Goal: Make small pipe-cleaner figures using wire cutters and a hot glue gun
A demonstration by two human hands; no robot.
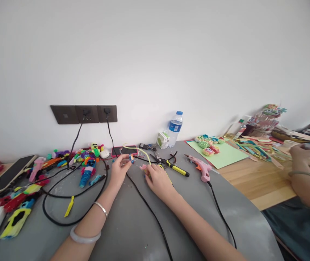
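Observation:
My left hand (121,170) pinches a small blue, white and orange piece (131,158) between thumb and fingertips, just above the grey table. To its right, my right hand (159,178) has its fingers closed around the end of a thin pale-yellow pipe cleaner (141,148), which arches up and away to the left. A small pink bit (143,167) shows by the right fingertips; I cannot tell whether it is attached. Beyond the right hand lie pliers with yellow-and-black handles (178,169). Further right, a pink glue gun (202,168) rests on the table.
Colourful fuzzy figures (87,174) and a looped black cable (46,210) cover the left side. A phone (125,150), small box (163,140) and water bottle (174,128) stand or lie near the wall. At right, another person's hand (303,156) works above a wooden table (242,181).

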